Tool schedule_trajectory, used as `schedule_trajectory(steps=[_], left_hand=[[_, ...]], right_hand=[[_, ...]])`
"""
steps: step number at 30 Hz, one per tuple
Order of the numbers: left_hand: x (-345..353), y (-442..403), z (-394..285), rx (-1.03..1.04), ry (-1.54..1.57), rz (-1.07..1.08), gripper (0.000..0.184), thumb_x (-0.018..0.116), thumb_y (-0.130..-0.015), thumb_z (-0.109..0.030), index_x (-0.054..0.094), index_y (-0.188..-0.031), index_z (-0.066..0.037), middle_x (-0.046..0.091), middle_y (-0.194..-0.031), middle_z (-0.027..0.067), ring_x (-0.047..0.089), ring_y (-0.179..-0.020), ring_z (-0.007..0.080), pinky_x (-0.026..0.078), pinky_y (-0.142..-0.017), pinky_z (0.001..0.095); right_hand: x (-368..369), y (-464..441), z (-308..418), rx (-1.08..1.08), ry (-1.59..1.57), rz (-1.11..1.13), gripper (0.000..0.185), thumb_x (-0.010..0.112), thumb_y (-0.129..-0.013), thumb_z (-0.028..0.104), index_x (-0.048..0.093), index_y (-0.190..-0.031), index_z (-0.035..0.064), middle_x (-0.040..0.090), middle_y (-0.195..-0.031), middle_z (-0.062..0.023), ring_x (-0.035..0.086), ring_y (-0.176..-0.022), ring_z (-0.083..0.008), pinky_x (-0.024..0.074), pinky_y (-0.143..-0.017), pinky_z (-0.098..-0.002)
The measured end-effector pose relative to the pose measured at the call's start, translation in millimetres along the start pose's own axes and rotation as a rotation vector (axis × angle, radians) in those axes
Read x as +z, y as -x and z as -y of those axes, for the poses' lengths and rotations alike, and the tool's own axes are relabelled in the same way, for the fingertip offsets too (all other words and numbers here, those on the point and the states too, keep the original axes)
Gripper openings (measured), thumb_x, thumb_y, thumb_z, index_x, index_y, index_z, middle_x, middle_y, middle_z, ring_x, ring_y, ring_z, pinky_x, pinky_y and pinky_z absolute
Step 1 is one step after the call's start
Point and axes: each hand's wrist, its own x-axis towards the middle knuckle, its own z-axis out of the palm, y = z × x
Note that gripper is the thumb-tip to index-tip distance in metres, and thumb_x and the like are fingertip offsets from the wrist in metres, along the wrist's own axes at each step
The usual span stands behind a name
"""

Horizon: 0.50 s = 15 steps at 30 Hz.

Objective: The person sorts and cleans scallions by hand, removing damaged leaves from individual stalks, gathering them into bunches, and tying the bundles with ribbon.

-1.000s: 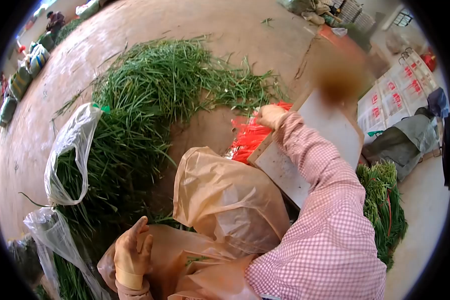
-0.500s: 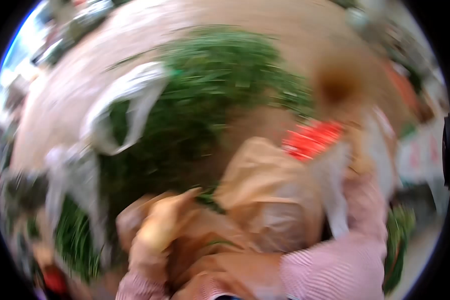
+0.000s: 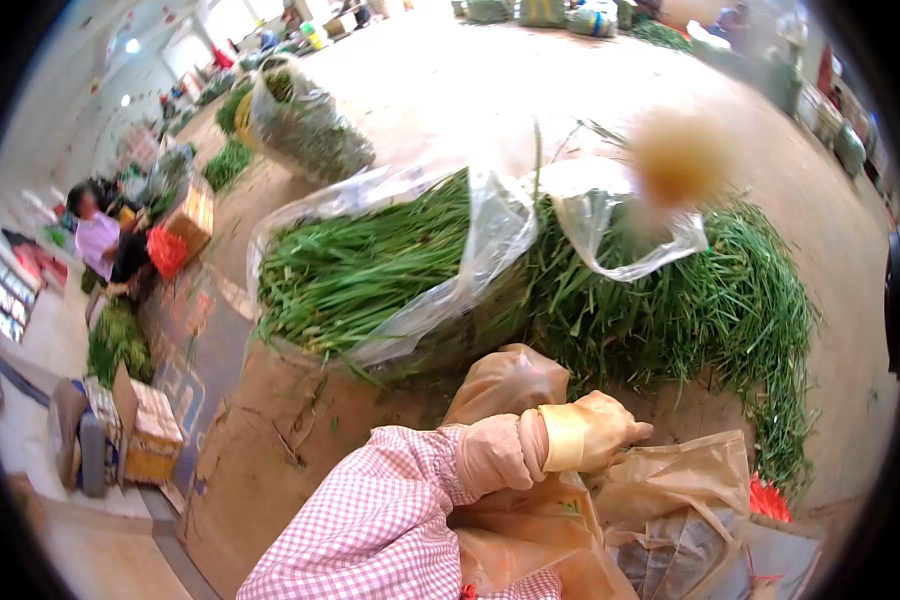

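Note:
My left hand (image 3: 598, 430) reaches across my lap from a pink checked sleeve (image 3: 360, 510), with a tan band (image 3: 562, 437) around its wrist. Its fingers are curled in; whatever they hold, if anything, is hidden. Beneath and beside it, brown translucent plastic (image 3: 670, 490) covers my legs. Ahead lies a big heap of long green leafy stalks (image 3: 670, 310). To its left, more stalks (image 3: 370, 265) fill a clear plastic bag (image 3: 500, 230) lying on its side. A white bag handle (image 3: 660, 262) rests over the heap. Red strips (image 3: 768, 500) show at lower right. My right hand is out of view.
Another stuffed clear bag (image 3: 305, 125) stands farther back. At left, a person (image 3: 100, 235) in a light purple top sits near a crate (image 3: 188, 220) and a red bag (image 3: 166, 250). Boxes (image 3: 153, 425) stand at lower left. A blurred brown blob (image 3: 680, 155) hangs close to the camera.
The view has swung left and up, so the heap and red strips sit farther right. My left hand now appears right of the frame's middle; my right arm has left the view.

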Motion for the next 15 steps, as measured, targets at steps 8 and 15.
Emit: schedule_trajectory(steps=[8,15], left_hand=[[-59,139,9,0.088,0.319,-0.684,0.036,0.062,-0.083,-0.009,0.057,-0.117,0.000,0.064,-0.095,0.0175,0.063,-0.084,0.0315,0.050,-0.077,0.0390],[-64,320,42,-0.549,0.111,-1.707,0.018,0.060,-0.088,-0.006,0.064,-0.105,-0.002,0.069,-0.092,0.0085,0.065,-0.084,0.0146,0.051,-0.077,0.0275]], right_hand=[[-16,14,216,-0.422,-0.401,0.166,0.037,0.061,-0.087,0.008,0.054,-0.122,-0.0013,0.061,-0.101,-0.0060,0.056,-0.090,-0.0140,0.0440,-0.084,-0.0249],[73,176,564,-1.144,-0.390,0.908,0.033,0.066,-0.082,0.006,0.061,-0.114,-0.0001,0.066,-0.100,-0.0091,0.061,-0.092,-0.0155,0.0485,-0.083,-0.0275]])
